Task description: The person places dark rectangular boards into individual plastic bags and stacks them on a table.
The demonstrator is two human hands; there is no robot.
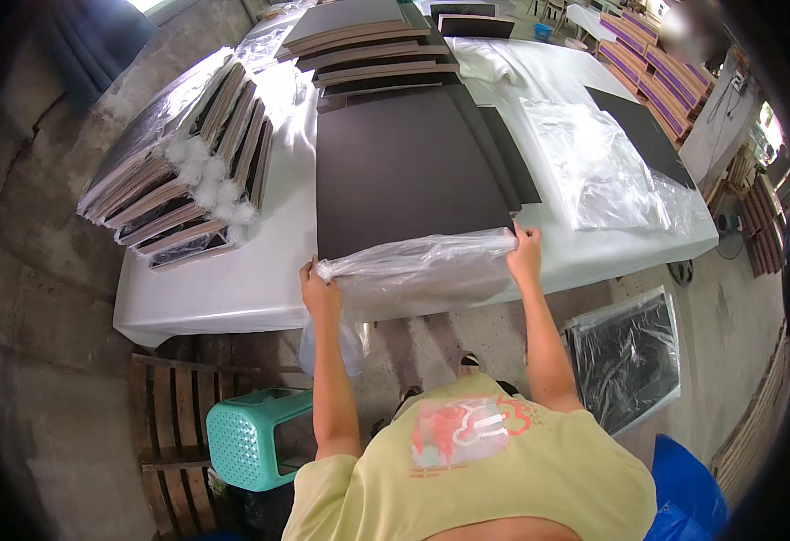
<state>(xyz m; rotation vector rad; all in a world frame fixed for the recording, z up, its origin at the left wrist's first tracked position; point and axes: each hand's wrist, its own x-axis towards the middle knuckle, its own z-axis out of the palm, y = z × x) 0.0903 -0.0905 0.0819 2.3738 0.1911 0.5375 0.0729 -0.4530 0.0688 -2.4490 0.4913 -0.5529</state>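
Observation:
A large dark flat panel (404, 171) lies on the white-covered table in front of me, its near edge at the table's front. Along that edge a clear plastic bag (426, 259) is gathered, its mouth bunched and the rest hanging down over the table edge. My left hand (321, 290) is closed on the bag's left corner, next to the panel's near left corner. At the opposite corner my right hand (525, 253) pinches the bag's other end. Whether the panel's edge is inside the bag I cannot tell.
Bagged panels (169, 171) are stacked at the left. More bare panels (359, 41) are piled behind. Loose clear bags (593, 167) lie at the right, beside another dark panel (643, 135). A green stool (246, 442) and a wrapped panel (625, 361) stand below the table.

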